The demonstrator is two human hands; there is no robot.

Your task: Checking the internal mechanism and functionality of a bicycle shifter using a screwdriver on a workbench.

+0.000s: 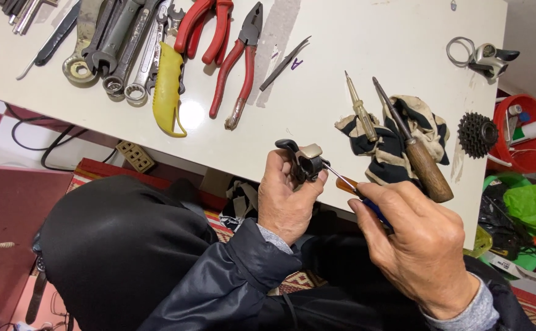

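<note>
Two hands work just off the near edge of a white desk (pixel 366 37). The left hand (pixel 286 199) is closed around a small black and silver bicycle shifter clamp (pixel 305 160), held above the desk's edge. The right hand (pixel 421 245) grips a screwdriver with an amber and blue handle (pixel 357 190), its thin shaft reaching into the clamp.

Beside them on the desk lies a striped black and cream rag (pixel 397 138), with a wooden-handled tool (pixel 418 150) and a slim pale-handled screwdriver (pixel 361 109) resting across it. A dark gear cassette (pixel 476 133) sits near the right edge, and a second shifter with a metal ring (pixel 482 56) lies at the far corner. Along the far side are red-handled pliers (pixel 240 67), a yellow-handled tool (pixel 168 92) and a heap of spanners (pixel 121 49).

Past the desk's right edge stands a red tub (pixel 525 159) and a green bag (pixel 535 208). Below, black cables (pixel 35 138) trail over a pale floor, and a beige power strip (pixel 134 156) rests near a red patterned rug (pixel 96 168).
</note>
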